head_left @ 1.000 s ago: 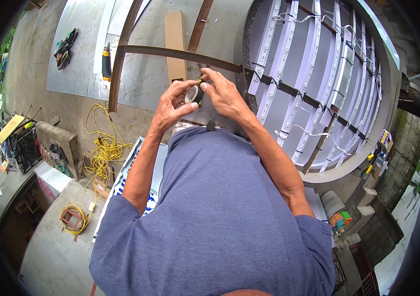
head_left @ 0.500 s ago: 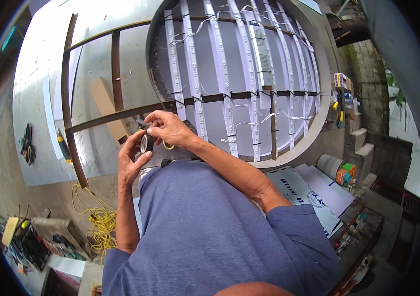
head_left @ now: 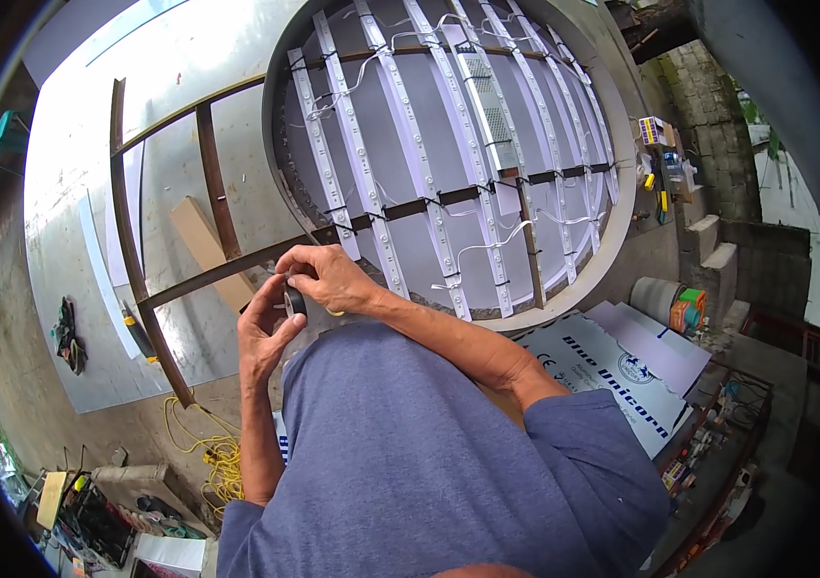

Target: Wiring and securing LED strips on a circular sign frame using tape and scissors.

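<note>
My left hand point(head_left: 263, 332) holds a roll of black electrical tape point(head_left: 295, 302) upright between thumb and fingers. Against the top of that roll, my right hand point(head_left: 335, 279) has its thumb and forefinger pinched together. A yellow handle point(head_left: 335, 312) peeks out below the right palm; most of that tool is hidden, so its kind is unclear. Both hands are just in front of a rusty steel frame point(head_left: 222, 271). It runs into a large round light box point(head_left: 610, 236), with rows of white LED strips point(head_left: 360, 159), white wires and a metal power supply point(head_left: 487, 116).
On the metal sheet point(head_left: 34, 279) to the left lie a cardboard strip point(head_left: 200, 236), a yellow-and-black utility knife point(head_left: 138, 335) and a dark bundle point(head_left: 67, 337). A yellow cord point(head_left: 224, 467) is coiled on the floor. Right of me are a printed board point(head_left: 593, 371) and a bucket point(head_left: 653, 297).
My view has shifted, so the light box sits further left. The tape roll has turned more edge-on in my left hand, and my right fingers have moved closer onto it.
</note>
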The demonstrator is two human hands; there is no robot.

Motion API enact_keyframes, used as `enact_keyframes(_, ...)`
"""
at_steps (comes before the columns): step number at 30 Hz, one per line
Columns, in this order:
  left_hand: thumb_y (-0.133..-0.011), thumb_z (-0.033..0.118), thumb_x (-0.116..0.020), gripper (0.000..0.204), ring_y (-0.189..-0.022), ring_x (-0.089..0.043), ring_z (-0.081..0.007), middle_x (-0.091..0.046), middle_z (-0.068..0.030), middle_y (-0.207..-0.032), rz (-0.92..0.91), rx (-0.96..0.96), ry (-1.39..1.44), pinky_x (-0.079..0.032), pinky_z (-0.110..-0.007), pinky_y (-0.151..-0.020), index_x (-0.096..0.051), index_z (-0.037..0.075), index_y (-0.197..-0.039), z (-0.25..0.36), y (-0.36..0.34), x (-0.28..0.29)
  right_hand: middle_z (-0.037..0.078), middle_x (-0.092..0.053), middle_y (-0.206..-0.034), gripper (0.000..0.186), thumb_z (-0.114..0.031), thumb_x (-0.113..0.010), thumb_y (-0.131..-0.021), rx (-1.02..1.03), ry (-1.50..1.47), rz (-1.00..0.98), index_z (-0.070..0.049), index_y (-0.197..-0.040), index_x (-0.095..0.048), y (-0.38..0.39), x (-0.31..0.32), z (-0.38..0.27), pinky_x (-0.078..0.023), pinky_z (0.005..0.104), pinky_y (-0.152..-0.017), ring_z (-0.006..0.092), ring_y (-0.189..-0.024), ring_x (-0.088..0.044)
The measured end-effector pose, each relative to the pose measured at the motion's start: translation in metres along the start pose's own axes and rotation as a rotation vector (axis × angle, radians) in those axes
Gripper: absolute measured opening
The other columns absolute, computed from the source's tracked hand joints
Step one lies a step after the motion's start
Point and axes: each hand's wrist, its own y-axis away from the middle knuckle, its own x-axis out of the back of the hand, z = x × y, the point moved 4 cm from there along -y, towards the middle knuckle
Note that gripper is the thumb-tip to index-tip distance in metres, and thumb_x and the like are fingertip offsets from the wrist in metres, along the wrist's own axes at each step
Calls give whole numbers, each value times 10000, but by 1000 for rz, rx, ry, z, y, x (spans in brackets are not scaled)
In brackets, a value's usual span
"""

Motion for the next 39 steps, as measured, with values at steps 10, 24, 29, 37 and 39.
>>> enact_keyframes(10,-908,217,-725,439,-761,-566,-88,-596,-30,-851,140,136,-301,-484,-246,-712,-648,11,-1288,5,9,7,109,-667,-913,138,45,-643,-879,345,191,144,-11,-1002,-672,10,1,-41,-528,311,-698,207,-797,-667)
enact_keyframes(24,-905,470,-674,545,-654,-680,-179,-715,-144,-788,-39,607,-616,-553,-315,-643,-717,-51,-1062,-24,27,14,38,-660,-803,48,10,-645,-904,82,175,55,-5,-947,-632,16,-14,-27,-499,257,-663,89,-724,-622)
enact_keyframes(29,-864,342,-754,551,-872,-689,-175,-718,-139,-1004,96,231,-165,-550,-323,-806,-633,-51,-1231,-6,49,7,55,-704,-856,90,-31,-637,-919,76,229,28,7,-999,-653,0,-18,-20,-530,257,-721,106,-797,-665)
enact_keyframes(37,-795,274,-804,511,-842,-694,-155,-727,-132,-896,84,408,-133,-545,-293,-803,-674,-65,-1154,-18,63,24,70,-691,-841,76,-5,-649,-905,217,243,-72,-4,-979,-663,2,-30,-46,-521,266,-700,119,-769,-650)
enact_keyframes(39,-802,278,-800,493,-843,-689,-147,-723,-131,-887,21,492,-219,-543,-289,-803,-681,-59,-1143,-24,64,27,94,-700,-856,108,2,-642,-896,240,279,-86,-5,-1002,-660,4,-35,-39,-530,287,-724,151,-796,-671)
